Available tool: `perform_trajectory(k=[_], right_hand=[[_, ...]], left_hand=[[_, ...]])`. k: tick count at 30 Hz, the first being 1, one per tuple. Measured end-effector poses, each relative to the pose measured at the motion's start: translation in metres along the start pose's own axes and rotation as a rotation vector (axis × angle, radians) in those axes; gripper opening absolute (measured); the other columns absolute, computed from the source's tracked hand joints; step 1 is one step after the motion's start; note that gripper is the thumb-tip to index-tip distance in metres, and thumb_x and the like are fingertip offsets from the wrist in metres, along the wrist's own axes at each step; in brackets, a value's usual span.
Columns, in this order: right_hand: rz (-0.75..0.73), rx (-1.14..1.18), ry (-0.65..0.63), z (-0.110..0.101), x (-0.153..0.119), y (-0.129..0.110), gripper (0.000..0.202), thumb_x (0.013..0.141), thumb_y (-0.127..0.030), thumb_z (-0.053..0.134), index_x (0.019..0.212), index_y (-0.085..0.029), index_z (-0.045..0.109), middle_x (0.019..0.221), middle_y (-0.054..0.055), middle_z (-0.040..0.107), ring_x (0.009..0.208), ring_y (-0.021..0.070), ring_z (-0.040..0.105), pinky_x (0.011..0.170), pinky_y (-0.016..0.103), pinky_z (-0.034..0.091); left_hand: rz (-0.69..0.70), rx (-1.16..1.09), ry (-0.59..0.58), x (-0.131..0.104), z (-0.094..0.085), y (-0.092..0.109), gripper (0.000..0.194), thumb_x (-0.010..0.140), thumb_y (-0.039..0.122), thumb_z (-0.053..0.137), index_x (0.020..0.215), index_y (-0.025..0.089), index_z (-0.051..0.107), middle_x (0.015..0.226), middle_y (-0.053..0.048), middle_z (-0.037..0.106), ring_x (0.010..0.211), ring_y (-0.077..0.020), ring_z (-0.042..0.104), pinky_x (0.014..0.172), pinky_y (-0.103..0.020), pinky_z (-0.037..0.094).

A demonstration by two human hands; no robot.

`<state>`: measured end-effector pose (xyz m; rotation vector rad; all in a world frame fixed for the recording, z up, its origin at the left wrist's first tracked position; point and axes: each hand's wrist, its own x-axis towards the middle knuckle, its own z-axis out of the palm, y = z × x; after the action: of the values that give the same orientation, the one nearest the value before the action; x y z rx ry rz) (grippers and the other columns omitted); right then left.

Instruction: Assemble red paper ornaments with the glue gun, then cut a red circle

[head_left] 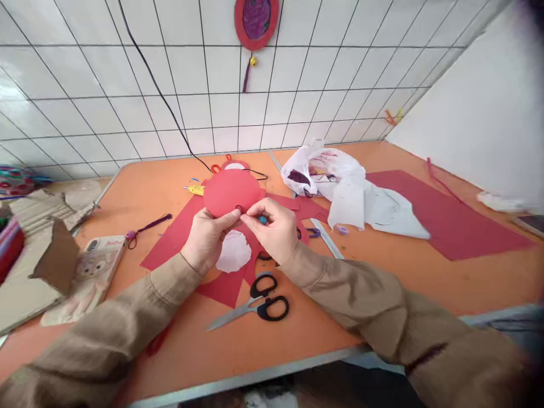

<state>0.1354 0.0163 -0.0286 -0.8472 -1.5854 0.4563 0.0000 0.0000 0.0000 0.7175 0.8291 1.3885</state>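
Over the middle of the table, my left hand [207, 235] grips a round red paper disc [233, 190] by its lower edge, thumb on top. A small dark cord loop [239, 208] shows at that edge, right by my left thumb tip. My right hand [274, 229] is closed in a pinch on the thin cord, its fingertips almost touching the left thumb. Beneath both hands lie red paper sheets [174, 241] and a torn white paper piece [234, 251]. Black-handled scissors [259, 304] rest nearer to me.
At the back right sits a white plastic bag [331, 170] beside a large red sheet [446, 221]. To the left are a phone [96, 266], a purple tassel [148, 226] and cardboard [32, 272]. A yellow glue pen [195, 190] lies behind. A round ornament [256, 22] hangs on the tiles.
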Motion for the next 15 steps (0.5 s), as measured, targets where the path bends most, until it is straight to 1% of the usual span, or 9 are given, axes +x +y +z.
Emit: perform_trajectory(k=[2, 4, 8, 10, 13, 15], right_hand=[[0.009, 0.002, -0.004, 0.0010, -0.0009, -0.0005, 0.019, 0.081, -0.023, 0.069, 0.068, -0.019, 0.056, 0.064, -0.003, 0.062, 0.057, 0.0097, 0.053, 0.059, 0.024, 0.047], [0.023, 0.015, -0.008, 0.0020, -0.0017, -0.0007, 0.019, 0.081, -0.024, 0.069, 0.068, -0.020, 0.056, 0.064, -0.003, 0.062, 0.057, 0.0101, 0.053, 0.058, 0.024, 0.047], [0.066, 0.070, -0.016, 0.0028, -0.0034, -0.0022, 0.018, 0.081, -0.026, 0.071, 0.071, -0.020, 0.058, 0.066, -0.002, 0.063, 0.058, 0.0110, 0.056, 0.057, 0.025, 0.047], [0.086, 0.105, -0.056, 0.0016, -0.0046, -0.0043, 0.017, 0.084, -0.028, 0.068, 0.073, -0.019, 0.059, 0.068, 0.000, 0.064, 0.060, 0.0119, 0.059, 0.057, 0.025, 0.049], [0.088, 0.127, -0.120, -0.0016, -0.0063, -0.0073, 0.016, 0.090, -0.029, 0.060, 0.078, -0.019, 0.059, 0.070, 0.001, 0.066, 0.062, 0.0128, 0.064, 0.063, 0.027, 0.053], [0.071, 0.107, -0.124, -0.0039, -0.0068, -0.0077, 0.015, 0.090, -0.028, 0.058, 0.079, -0.019, 0.059, 0.071, 0.001, 0.066, 0.065, 0.0136, 0.066, 0.066, 0.028, 0.055]], left_hand=[[0.010, 0.019, 0.013, 0.0001, 0.0002, -0.0007, 0.027, 0.051, 0.018, 0.094, 0.070, 0.011, 0.076, 0.071, -0.001, 0.077, 0.068, -0.0114, 0.068, 0.071, -0.024, 0.058], [0.023, 0.038, 0.030, 0.0000, 0.0002, -0.0011, 0.026, 0.051, 0.018, 0.094, 0.068, 0.012, 0.075, 0.069, -0.001, 0.076, 0.066, -0.0113, 0.067, 0.068, -0.024, 0.057], [0.057, 0.074, 0.075, 0.0002, -0.0005, -0.0003, 0.036, 0.049, 0.021, 0.094, 0.078, 0.012, 0.077, 0.073, -0.002, 0.076, 0.066, -0.0133, 0.066, 0.065, -0.027, 0.056], [0.062, 0.084, 0.091, 0.0014, -0.0010, 0.0012, 0.037, 0.047, 0.021, 0.094, 0.078, 0.012, 0.076, 0.073, -0.003, 0.076, 0.066, -0.0142, 0.067, 0.067, -0.028, 0.056], [0.058, 0.085, 0.115, 0.0041, -0.0014, 0.0046, 0.035, 0.048, 0.020, 0.093, 0.076, 0.011, 0.074, 0.074, -0.003, 0.076, 0.066, -0.0140, 0.067, 0.068, -0.028, 0.057], [0.058, 0.078, 0.119, 0.0056, -0.0013, 0.0071, 0.033, 0.048, 0.018, 0.092, 0.075, 0.011, 0.074, 0.071, -0.002, 0.075, 0.062, -0.0122, 0.066, 0.066, -0.027, 0.056]])
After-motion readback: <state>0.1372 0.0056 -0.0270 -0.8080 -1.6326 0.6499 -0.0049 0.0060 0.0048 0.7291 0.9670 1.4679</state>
